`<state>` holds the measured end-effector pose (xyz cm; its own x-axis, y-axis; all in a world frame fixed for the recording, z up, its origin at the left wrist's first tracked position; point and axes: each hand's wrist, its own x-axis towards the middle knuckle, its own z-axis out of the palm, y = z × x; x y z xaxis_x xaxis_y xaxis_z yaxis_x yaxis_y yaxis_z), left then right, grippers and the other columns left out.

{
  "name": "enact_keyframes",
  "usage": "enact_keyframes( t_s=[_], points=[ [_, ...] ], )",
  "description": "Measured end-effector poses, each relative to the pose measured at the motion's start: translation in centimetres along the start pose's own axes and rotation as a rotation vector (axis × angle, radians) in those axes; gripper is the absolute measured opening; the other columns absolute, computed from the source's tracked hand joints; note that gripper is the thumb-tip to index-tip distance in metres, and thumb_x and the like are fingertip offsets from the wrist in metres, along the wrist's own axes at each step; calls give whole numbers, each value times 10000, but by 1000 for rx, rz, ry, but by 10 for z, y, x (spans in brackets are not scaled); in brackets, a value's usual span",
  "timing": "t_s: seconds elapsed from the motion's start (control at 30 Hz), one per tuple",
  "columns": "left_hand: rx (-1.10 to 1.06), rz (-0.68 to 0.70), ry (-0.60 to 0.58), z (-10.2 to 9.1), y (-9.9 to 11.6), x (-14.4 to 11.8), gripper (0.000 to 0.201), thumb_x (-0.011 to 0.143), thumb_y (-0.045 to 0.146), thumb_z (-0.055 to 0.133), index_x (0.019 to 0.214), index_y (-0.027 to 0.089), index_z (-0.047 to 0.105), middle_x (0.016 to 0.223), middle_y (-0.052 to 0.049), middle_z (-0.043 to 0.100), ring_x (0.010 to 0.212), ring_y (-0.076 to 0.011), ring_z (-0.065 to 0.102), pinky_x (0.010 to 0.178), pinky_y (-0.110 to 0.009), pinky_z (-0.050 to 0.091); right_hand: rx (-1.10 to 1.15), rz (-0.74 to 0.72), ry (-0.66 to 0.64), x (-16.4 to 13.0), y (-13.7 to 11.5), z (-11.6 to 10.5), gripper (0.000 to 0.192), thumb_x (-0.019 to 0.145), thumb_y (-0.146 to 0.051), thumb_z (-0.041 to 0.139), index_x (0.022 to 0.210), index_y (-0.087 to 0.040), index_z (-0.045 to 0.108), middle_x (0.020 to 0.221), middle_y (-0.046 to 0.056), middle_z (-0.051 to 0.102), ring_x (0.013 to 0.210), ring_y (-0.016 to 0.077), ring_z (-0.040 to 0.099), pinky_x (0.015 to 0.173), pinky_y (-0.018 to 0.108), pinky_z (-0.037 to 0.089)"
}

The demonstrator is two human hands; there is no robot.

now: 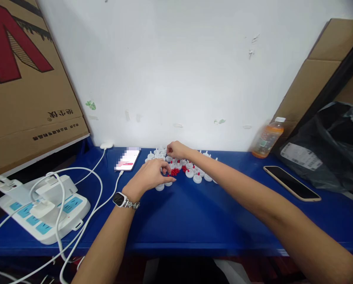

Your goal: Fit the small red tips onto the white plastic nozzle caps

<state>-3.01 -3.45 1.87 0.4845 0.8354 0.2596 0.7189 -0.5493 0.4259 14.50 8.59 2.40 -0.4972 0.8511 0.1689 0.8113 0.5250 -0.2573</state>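
Note:
My left hand (153,172), with a watch on its wrist, is over the front left of a cluster of white nozzle caps (197,178). Its thumb and fingers are apart, and nothing shows between them. Behind it, my right hand (176,150) reaches across to the back of the cluster with fingertips pressed together among more white caps (151,155). What those fingertips pinch, if anything, is hidden. Small red tips (175,172) lie in a loose pile between the caps, beside my left fingers. Several caps on the right carry red tips on their nozzles.
At the left, a white power strip (43,236) trails looping cables near a charging phone (128,159). On the right are an orange drink bottle (268,140), another phone (291,183) and a dark plastic bag (327,146). The white wall (176,79) borders the blue table (194,225).

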Motion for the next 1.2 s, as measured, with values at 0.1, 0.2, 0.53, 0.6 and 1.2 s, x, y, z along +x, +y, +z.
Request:
enact_keyframes(
  t_s=[0.1, 0.2, 0.53, 0.6, 1.2],
  points=[
    [47, -4, -38, 1, -2, 0, 141, 759, 384, 704, 739, 246, 727, 794, -6, 679, 726, -188, 609, 633, -297, 384, -55, -4, -68, 6, -2, -4, 139, 693, -112, 669, 798, -170, 740, 803, 55, 744, 739, 189, 650, 654, 253, 432],
    [28, -46, -36, -4, -8, -2, 137, 754, 366, 691, 812, 249, 731, 795, -3, 682, 702, -186, 617, 614, -295, 389, -88, -12, -44, 8, -10, -5, 267, 720, -220, 701, 984, -189, 735, 889, 65, 748, 817, 225, 657, 688, 278, 436],
    [98, 7, 365, -8, -14, -2, 309, 928, 401, 509, 1123, 193, 629, 1087, -93, 626, 1039, -266, 575, 885, -396, 470, 112, -20, 173, -25, -34, -2, 139, 891, -211, 543, 926, -165, 670, 917, 56, 735, 816, 164, 643, 740, 269, 441],
    [122, 55, 423, -4, -9, 0, 385, 919, 410, 543, 1229, 182, 569, 1196, -112, 590, 1126, -288, 529, 973, -440, 441, 390, -24, 267, -49, -34, -6, 152, 907, -266, 549, 899, -155, 653, 850, 48, 723, 761, 148, 632, 707, 258, 449],
    [-57, 122, 92, 16, 14, 6, 378, 978, 507, 421, 1067, 188, 604, 1040, -84, 646, 980, -245, 588, 875, -364, 457, 112, 43, 167, -157, 3, -2, 132, 885, -279, 593, 826, -210, 689, 769, 14, 651, 853, 190, 549, 882, 351, 276]
  ],
)
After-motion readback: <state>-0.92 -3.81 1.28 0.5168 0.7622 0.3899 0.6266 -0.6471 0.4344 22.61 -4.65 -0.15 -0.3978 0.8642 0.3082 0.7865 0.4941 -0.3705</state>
